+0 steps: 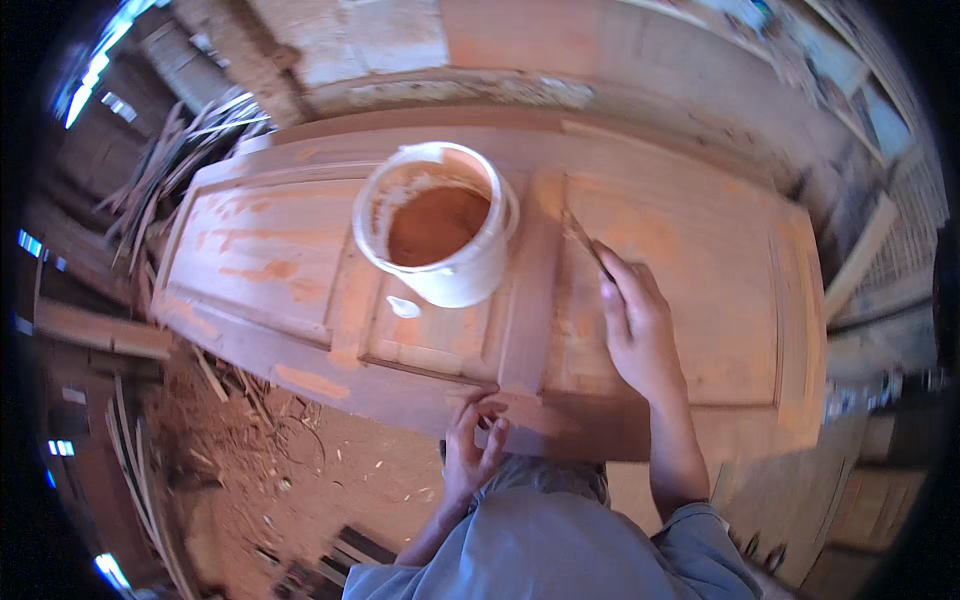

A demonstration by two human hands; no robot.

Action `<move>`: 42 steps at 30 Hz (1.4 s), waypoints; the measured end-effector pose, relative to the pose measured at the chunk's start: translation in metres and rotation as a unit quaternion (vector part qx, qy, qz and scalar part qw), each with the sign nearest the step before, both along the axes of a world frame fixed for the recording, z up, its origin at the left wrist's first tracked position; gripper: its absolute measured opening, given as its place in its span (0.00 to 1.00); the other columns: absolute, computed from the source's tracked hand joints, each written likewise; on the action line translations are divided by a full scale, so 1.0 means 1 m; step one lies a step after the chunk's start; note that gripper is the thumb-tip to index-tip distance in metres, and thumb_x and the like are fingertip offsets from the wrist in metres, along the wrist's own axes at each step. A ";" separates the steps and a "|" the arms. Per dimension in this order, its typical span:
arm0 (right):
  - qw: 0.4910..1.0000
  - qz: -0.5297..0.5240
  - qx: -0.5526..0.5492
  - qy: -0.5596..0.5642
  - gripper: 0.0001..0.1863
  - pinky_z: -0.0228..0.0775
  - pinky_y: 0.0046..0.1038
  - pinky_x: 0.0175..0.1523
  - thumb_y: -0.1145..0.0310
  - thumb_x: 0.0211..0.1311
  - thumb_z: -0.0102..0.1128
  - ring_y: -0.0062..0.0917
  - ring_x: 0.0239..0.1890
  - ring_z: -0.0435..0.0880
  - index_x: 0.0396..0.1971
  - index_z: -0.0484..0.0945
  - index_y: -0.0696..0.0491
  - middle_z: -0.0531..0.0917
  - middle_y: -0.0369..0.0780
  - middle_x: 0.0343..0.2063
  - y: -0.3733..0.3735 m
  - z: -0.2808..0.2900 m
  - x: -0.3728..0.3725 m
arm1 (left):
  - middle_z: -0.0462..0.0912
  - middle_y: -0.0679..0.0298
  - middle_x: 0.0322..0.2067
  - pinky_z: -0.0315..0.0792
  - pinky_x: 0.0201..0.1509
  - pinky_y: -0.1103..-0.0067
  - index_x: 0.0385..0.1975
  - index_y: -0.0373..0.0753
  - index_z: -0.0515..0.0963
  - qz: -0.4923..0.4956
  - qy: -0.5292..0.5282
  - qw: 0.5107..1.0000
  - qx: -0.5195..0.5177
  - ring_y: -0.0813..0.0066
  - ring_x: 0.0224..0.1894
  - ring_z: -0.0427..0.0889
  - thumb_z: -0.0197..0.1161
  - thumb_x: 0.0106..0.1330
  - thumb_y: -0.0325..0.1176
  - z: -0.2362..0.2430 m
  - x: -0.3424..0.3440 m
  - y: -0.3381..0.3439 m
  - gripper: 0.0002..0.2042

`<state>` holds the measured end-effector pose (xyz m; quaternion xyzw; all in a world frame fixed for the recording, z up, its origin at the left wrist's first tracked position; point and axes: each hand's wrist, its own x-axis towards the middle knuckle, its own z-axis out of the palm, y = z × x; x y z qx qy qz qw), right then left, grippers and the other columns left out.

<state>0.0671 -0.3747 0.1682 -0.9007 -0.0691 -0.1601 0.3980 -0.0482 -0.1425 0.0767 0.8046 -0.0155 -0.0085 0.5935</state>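
A panelled wooden door (525, 300) lies flat in front of me, with orange-brown filler smeared over its panels and frame. My right hand (645, 335) is closed on a thin putty knife (590, 245), dark at the grip. Its tip is at the inner edge of the right panel; whether it touches the wood I cannot tell. By the door's near edge is my left hand (474, 450), its fingers curled; what is in them, if anything, is hidden. A white plastic bucket (470, 285), partly filled with reddish-brown material (438, 225), stands on the door left of my right hand.
A small white blob or scrap (403, 307) lies beside the bucket. Thin wood strips (155, 185) are piled at the far left. Wood scraps and shavings litter the reddish floor (300, 460). A wall (520, 40) runs behind the door, and a plank (862, 255) leans at the right.
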 end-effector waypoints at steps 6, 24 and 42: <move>0.928 -0.270 0.220 0.135 0.18 0.73 0.30 0.38 0.65 0.76 0.49 0.23 0.32 0.79 0.57 0.72 0.60 0.81 0.41 0.31 -0.019 -0.081 -0.191 | 0.80 0.51 0.50 0.73 0.42 0.74 0.41 0.33 0.79 -0.175 -0.049 0.983 -0.006 0.67 0.39 0.79 0.61 0.67 0.36 -0.015 0.046 -0.017 0.12; 0.803 -0.507 0.297 0.103 0.16 0.65 0.26 0.29 0.60 0.74 0.54 0.17 0.24 0.69 0.31 0.70 0.58 0.73 0.39 0.18 0.037 -0.213 -0.275 | 0.81 0.57 0.49 0.74 0.42 0.76 0.43 0.33 0.76 -0.479 -0.029 0.877 0.024 0.68 0.39 0.80 0.63 0.65 0.28 -0.031 0.042 -0.101 0.10; 0.875 -0.470 0.039 0.109 0.26 0.73 0.37 0.45 0.74 0.71 0.49 0.38 0.37 0.77 0.67 0.61 0.58 0.75 0.50 0.38 0.029 -0.176 -0.286 | 0.81 0.56 0.48 0.74 0.43 0.77 0.43 0.34 0.76 -0.429 -0.021 0.902 -0.038 0.71 0.38 0.81 0.63 0.66 0.29 -0.045 0.027 -0.094 0.09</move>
